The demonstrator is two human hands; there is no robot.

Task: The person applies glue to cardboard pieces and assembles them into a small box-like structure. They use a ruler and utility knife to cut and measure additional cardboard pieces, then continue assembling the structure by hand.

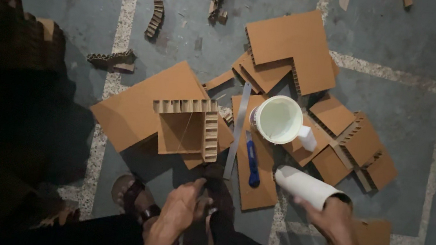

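Note:
My right hand (336,221) grips a rolled white paper tube (306,187) at the lower right, its free end pointing toward the cardboard pile. My left hand (181,208) hangs low near my sandalled foot (134,196), fingers loosely curled, holding nothing that I can see. Just ahead of it stands a partly built honeycomb cardboard box (187,128) with two walls up. A long metal ruler (238,131) lies beside the box, and a blue utility knife (251,162) rests on a cardboard sheet. A white tub of glue (277,119) stands open among the pieces.
Several cut cardboard panels (291,44) lie scattered over the grey tiled floor (411,41). Thin honeycomb strips (156,14) lie farther off. A dark stack of cardboard (4,24) rises at the left. A small white block (307,138) sits by the tub.

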